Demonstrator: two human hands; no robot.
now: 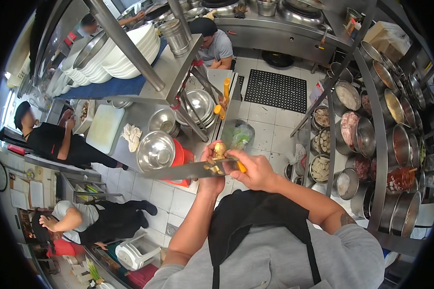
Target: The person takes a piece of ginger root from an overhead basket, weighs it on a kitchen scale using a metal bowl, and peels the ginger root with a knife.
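Note:
A knobbly, pale-brown root-like piece sits in my left hand, with its fingers curled round it. My right hand is closed on the yellow handle of a large knife. The wide blade points left and lies across the front of my left hand, close to the root-like piece. Small yellowish bits show at the blade. Just left of my hands is a red container, with a steel bowl beside it on the counter.
A white cutting board and a cloth lie on the counter. Above it, a shelf holds stacked white plates. Racks of food-filled steel bowls stand at right. Several people are nearby. A bin with a clear bag stands ahead.

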